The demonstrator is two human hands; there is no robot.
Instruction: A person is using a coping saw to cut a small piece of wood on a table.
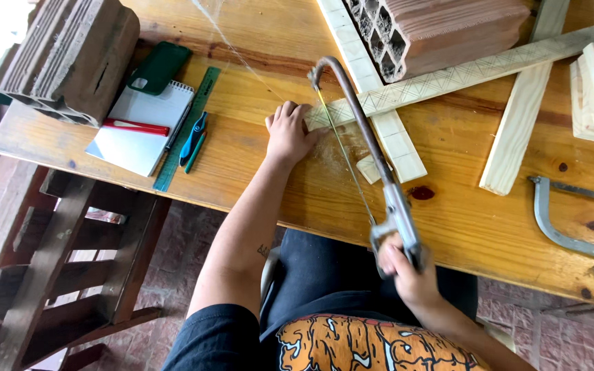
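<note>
Hacksaw cut on a marked wooden strip, seen from above.

My right hand (407,271) is clenched around the hacksaw (369,154) handle, just past the table's (297,199) near edge. The blade crosses the patterned wooden strip (448,77) mid-table. My left hand (289,132) presses flat on that strip's end, fingers spread, gripping nothing. A notepad (142,127) and green ruler (188,127) lie toward the left edge; bricks (441,27) weigh the far side.

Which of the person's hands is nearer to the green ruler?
Left. The left hand presses a wooden strip just right of the green ruler; the right hand grips the hacksaw handle, farther off.
</note>
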